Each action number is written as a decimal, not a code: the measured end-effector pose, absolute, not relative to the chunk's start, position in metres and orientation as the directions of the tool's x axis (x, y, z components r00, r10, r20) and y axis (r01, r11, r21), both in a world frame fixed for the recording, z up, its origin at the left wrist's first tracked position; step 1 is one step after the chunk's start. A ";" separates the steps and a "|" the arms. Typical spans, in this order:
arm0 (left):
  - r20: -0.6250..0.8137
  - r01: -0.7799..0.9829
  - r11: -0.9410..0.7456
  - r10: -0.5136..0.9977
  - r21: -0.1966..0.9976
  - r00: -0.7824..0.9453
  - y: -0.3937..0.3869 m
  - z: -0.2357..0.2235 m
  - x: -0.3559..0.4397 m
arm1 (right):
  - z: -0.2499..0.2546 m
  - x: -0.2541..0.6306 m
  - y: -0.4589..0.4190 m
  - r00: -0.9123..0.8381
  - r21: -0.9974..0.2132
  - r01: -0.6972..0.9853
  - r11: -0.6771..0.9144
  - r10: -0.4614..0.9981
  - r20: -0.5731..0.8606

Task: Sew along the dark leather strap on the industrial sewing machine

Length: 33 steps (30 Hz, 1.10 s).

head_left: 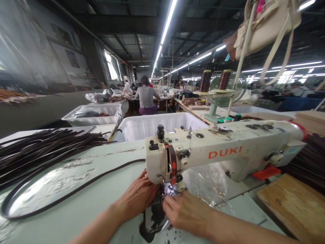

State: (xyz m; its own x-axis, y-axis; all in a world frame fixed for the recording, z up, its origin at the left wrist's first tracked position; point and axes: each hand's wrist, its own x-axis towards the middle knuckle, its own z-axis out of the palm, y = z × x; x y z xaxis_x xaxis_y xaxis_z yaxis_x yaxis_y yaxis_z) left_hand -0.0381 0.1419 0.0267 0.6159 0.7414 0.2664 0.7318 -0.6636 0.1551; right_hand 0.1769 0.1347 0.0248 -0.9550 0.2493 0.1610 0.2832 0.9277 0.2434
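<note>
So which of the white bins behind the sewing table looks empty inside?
The white bin directly behind the sewing machine shows only bare white walls; the bin to its left holds dark material.

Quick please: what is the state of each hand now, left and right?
Left hand: lies flat beside the needle of the sewing machine; whether it grips anything cannot be told.
Right hand: fingers bent at the needle, pressing on the dark strap; grip unclear.

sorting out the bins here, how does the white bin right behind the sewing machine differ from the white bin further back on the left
The near bin sits right behind the sewing machine and shows only bare white walls inside. The far bin sits further back on the left, looks smaller from here, and holds dark and red material with clear plastic. Both are white, rectangular and open-topped.
</note>
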 end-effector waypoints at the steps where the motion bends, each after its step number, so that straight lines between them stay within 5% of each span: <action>1: 0.265 0.736 -0.662 0.742 0.142 0.616 0.142 0.027 -0.038 | 0.027 0.172 0.133 -0.966 0.291 0.251 0.923 0.218 0.141; 6: 0.275 0.741 -0.665 0.733 0.096 0.622 0.141 0.024 -0.036 | 0.034 0.149 0.128 -0.988 0.394 0.154 0.906 0.131 0.085; 14: 0.315 0.721 -0.690 0.700 0.067 0.641 0.137 0.033 -0.039 | 0.038 0.159 0.145 -0.967 0.327 0.251 0.911 0.220 0.128; 17: 0.341 0.732 -0.677 0.707 0.074 0.620 0.136 0.034 -0.040 | 0.039 0.176 0.149 -0.851 0.057 0.509 0.859 0.493 0.179; 20: 0.346 0.743 -0.662 0.723 0.098 0.599 0.138 0.032 -0.041 | 0.040 0.185 0.141 -0.628 -0.333 0.702 0.629 0.768 0.126; 22: 0.348 0.742 -0.660 0.727 0.119 0.592 0.139 0.030 -0.041 | 0.039 0.183 0.133 -0.501 -0.459 0.759 0.461 0.865 0.041; 33: 0.439 0.701 -0.691 0.692 0.174 0.573 0.139 0.024 -0.042 | 0.029 0.134 0.119 -0.223 -0.328 0.921 0.212 0.975 0.005</action>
